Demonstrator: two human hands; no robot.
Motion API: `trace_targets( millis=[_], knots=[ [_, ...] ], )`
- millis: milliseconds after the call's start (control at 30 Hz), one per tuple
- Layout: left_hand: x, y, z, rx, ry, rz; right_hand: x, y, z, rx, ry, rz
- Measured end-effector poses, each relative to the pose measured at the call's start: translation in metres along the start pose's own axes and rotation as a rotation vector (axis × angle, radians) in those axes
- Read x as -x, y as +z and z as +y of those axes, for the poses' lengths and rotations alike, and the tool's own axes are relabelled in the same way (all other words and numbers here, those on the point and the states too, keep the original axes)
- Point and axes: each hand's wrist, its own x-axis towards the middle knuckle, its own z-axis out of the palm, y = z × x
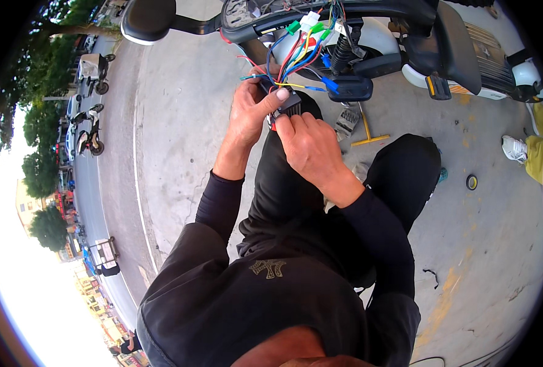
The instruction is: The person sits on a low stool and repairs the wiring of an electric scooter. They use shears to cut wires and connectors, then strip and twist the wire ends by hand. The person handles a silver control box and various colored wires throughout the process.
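Above the left knee (309, 107), close beside the scooter (378, 43), a black finned box (290, 101) sits between the two hands. Whether it rests on the knee cannot be determined.

The left hand (247, 116) is closed about the box, thumb pressed on its upper face. The right hand (311, 142) is nearly closed, fingertips gathered at the near end; what exactly they pinch is hidden.

Multicoloured wires (300, 54) run in a loose bundle between the box area and the scooter. A white plug (309, 21) and a green plug (293, 27) lie at the bundle's upper end; a blue plug (329, 84) lies against or just beside the pedal (354, 90). Some thin wire ends project leftward past the left hand; whether they are bare is not discernible.

Assessed risks: a pull on the box could strain the wires or draw a terminal loose. The blue plug could snag at the pedal if the bundle shifts. Loose ends, if bare and live, could short on contact. Similar colours in the bundle invite mismatching. Should the left hand's grip slacken, the box could slip to the concrete floor (179, 110), jerking the wires.
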Motion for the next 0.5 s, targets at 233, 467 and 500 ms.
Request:
trace_targets(
  millis=[233,467,500],
  knots=[
    [-0.001,0.012,-0.004,0.127,-0.030,0.145,0.003,-0.008,0.004,0.023,-0.018,-0.039],
    [-0.002,0.013,-0.010,0.252,-0.003,0.209,0.005,-0.013,0.007,-0.036,0.052,-0.059],
    [-0.003,0.009,-0.013,0.283,0.019,0.191,0.003,-0.017,0.008,-0.080,0.075,0.026]
  ],
)
